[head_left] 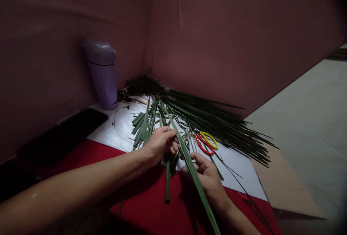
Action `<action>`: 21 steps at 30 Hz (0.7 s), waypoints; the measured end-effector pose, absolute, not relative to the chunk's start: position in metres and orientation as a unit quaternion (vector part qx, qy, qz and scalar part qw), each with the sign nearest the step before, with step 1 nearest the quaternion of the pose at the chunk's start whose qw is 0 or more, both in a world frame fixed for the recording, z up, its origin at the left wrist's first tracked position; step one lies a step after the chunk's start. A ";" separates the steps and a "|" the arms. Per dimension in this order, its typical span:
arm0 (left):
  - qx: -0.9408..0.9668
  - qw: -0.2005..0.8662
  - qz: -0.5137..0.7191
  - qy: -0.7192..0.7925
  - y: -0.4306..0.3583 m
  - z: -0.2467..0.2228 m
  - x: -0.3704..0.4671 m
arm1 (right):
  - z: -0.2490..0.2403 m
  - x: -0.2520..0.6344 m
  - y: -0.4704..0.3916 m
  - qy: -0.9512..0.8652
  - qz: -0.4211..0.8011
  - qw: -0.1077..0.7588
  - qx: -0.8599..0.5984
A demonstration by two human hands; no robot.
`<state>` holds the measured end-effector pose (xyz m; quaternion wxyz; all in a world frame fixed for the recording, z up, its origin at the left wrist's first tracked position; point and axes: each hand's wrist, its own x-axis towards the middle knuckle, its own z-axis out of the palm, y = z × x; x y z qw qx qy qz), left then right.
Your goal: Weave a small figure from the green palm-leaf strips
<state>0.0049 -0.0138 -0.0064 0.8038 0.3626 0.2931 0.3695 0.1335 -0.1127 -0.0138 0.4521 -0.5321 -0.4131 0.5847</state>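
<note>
Head view: your left hand (159,144) pinches a long green leaf strip (199,188) with the thumb over its edge, fingers curled in. Your right hand (207,175) is half curled just behind the same strip, lower down; you're close enough to touch it, but can't tell if you're gripping. Strip runs slanting from the leaf mess past both hands toward the bottom edge, over the white sheet (241,171) and red cloth (141,199).

Step in hand looks like working that single strip by hand, maybe smoothing or splitting it, too dim to say which. As a judgement, your next move calls for a steady left pinch and a light right-hand touch along the blade, so it doesn't crease or tear.

Just under your left hand, a thick green stalk (167,186) pokes down onto the cloth. Near your right hand, scissors (205,141) with red and yellow handles, blades mostly hidden. Left of those, short leaf pieces (138,123); behind, a big leaf pile (217,119) along the wall (217,39). Farther left, a purple tumbler (105,85) upright, flat black thing (65,133) beside it
</note>
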 end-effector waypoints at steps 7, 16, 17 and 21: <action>0.343 0.796 0.390 0.311 -0.009 -0.007 0.004 | -0.017 0.134 -0.112 -0.410 0.580 0.461 -0.532; 0.355 0.801 0.370 0.310 -0.009 -0.007 0.003 | -0.015 0.133 -0.113 -0.421 0.573 0.451 -0.540; 0.356 0.801 0.368 0.310 -0.009 -0.007 0.003 | -0.014 0.133 -0.113 -0.424 0.572 0.446 -0.543; 0.360 0.802 0.365 0.306 -0.009 -0.007 0.003 | -0.011 0.132 -0.113 -0.424 0.571 0.433 -0.554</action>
